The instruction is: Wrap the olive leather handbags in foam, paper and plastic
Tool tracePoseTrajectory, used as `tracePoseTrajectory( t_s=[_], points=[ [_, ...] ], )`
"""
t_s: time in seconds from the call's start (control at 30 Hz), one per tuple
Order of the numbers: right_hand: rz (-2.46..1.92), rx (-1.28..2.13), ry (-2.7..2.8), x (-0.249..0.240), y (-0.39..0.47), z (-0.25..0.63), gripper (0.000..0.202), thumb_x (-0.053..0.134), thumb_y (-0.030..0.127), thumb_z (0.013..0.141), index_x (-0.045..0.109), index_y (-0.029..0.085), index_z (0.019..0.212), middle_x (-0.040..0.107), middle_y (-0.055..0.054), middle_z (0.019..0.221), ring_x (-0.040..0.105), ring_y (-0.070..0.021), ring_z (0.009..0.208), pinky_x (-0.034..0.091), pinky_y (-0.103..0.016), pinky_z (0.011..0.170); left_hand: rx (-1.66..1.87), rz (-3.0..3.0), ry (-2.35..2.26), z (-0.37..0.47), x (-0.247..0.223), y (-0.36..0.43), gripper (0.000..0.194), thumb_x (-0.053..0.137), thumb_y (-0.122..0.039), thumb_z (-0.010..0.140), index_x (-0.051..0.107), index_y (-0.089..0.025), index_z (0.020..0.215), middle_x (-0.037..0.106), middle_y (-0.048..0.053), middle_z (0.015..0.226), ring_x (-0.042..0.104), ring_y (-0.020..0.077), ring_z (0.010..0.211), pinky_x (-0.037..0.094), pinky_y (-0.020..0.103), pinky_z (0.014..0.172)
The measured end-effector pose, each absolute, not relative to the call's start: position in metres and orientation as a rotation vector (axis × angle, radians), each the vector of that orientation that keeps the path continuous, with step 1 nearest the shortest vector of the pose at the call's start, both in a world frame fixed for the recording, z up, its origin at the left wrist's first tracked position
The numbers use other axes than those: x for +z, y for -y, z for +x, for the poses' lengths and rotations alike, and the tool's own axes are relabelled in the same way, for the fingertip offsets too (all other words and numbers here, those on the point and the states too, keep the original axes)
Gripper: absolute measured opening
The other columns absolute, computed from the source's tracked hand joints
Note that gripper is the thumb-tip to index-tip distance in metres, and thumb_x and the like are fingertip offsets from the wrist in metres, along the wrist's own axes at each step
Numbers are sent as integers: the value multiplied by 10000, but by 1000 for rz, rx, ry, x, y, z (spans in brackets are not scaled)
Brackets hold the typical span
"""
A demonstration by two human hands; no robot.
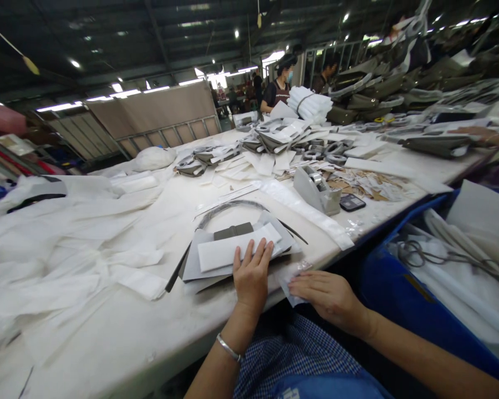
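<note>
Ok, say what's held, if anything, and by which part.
The right hand holds a thin sheet by its right side; the left hand lies on a white pad, gripping nothing.

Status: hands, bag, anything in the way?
Left hand flat on white pad; right hand holding thin plastic. Gray bag under pad. Tape dispenser beyond, not touching bag.

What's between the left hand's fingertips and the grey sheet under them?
A white strip: in the head view it lies on the grey sheet, with the left hand resting on its right-hand part.
</note>
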State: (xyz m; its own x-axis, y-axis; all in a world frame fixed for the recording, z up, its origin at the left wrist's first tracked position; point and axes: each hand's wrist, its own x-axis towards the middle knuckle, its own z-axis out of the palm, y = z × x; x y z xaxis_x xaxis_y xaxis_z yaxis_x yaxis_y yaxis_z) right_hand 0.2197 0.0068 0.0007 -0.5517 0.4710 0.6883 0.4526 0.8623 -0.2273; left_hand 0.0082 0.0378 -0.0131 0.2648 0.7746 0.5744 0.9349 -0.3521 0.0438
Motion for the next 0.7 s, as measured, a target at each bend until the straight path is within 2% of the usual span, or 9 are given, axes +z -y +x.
tracePoseTrajectory(
  t_s=[0.27,0.4,0.53,0.6,0.7],
  points=[
    [-795,82,2284,44,-56,213,300,493,135,923,733,274,1039,772,4,941,721,-150,836,577,-260,773,-719,-2250,1514,7,-15,-35,531,490,-131,945,444,-331,1434,460,24,1495,427,240,1379,259,506,1190],
    [-880,110,2258,55,-86,200,244,546,193,910,767,286,959,779,35,898,735,-165,794,574,-260,724,-818,-2246,1486,7,-17,-36,379,487,-149,956,593,-283,1294,554,46,1418,475,232,1339,292,491,1175],
    [-1089,244,2189,58,-109,185,147,649,237,863,777,306,844,775,69,825,736,-165,773,568,-264,727,-914,-2209,1479,7,-16,-38,237,509,-146,952,674,-236,1096,632,56,1314,545,228,1268,389,431,1112],
    [-1171,298,2189,56,-118,179,102,699,237,831,772,306,815,770,71,808,724,-162,778,559,-274,739,-957,-2210,1497,7,-13,-39,241,512,-137,951,658,-230,1119,658,52,1269,574,216,1232,432,388,1070],
    [-1109,300,2238,50,-128,174,79,738,225,801,756,271,739,757,32,855,680,-180,893,533,-309,836,-1013,-2241,1522,6,-10,-40,263,502,-130,952,628,-211,1168,677,53,1233,596,208,1198,458,354,1036]
  ],
)
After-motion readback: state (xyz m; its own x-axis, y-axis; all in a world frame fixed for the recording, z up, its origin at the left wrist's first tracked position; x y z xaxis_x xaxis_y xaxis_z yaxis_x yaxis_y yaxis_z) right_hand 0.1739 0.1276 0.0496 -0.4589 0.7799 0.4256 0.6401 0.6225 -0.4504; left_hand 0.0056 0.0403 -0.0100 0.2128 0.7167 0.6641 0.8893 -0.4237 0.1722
